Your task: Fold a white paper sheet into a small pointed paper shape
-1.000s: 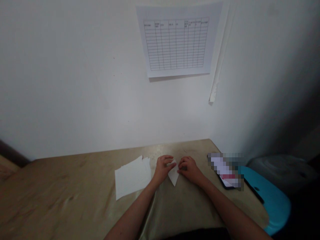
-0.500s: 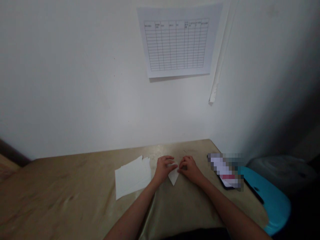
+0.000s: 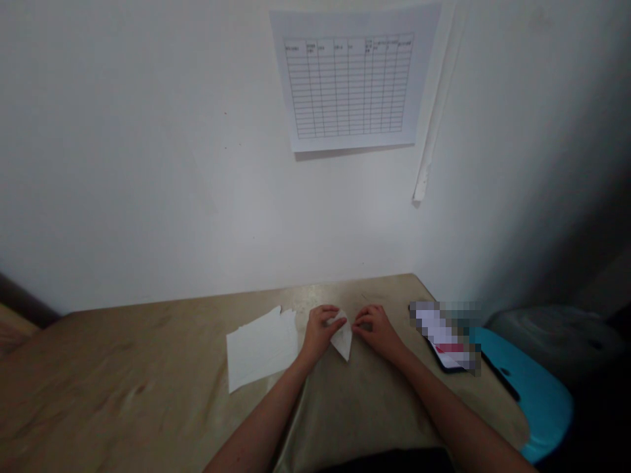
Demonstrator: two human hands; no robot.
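Observation:
A small piece of white paper [image 3: 342, 341], folded to a downward point, is held between the thumb and fingers of my left hand [image 3: 320, 332] above the brown-covered table. Just off the paper's right edge is my right hand [image 3: 377, 330], its fingers curled a little and its thumb and fingertips apart. Whether those fingertips touch the paper edge I cannot tell. To the left of my left hand lie white paper sheets [image 3: 261, 351] with a torn, uneven top edge; my left forearm crosses close to their right side.
The table [image 3: 162, 407] meets a white wall carrying a printed grid sheet [image 3: 352, 85]. A phone-like object [image 3: 444, 338], partly pixelated, lies at the right. Past the table's right edge is a blue stool or chair seat [image 3: 537, 387].
The folded paper has turned slightly, its point shifting right and up. More of its surface shows. My right fingers have loosened and drawn slightly away from its edge.

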